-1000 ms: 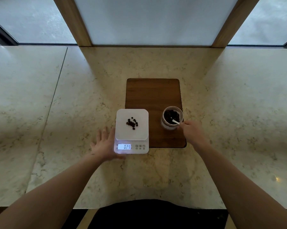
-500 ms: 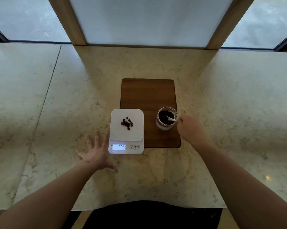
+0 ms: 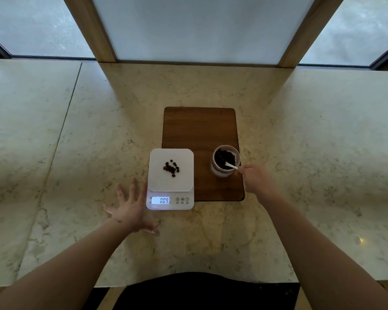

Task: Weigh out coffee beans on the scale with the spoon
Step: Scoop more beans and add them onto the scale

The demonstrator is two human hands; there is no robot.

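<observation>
Marble tabletop (image 3: 76, 153) under frosted windows, with a dark wooden board (image 3: 199, 130) in the middle and a white scale (image 3: 170, 189) sitting half on the board's left edge, a small pile of beans (image 3: 171, 168) on its platform and the display reading 009. Right hand (image 3: 254, 177) is closed round the handle of a white spoon (image 3: 231, 166) whose bowl is down in the jar (image 3: 225, 161) of beans on the board's right side. Left hand (image 3: 130, 209) is spread wide and holding nothing, just beside the scale's near left corner, can't tell if it's actually touching it.
</observation>
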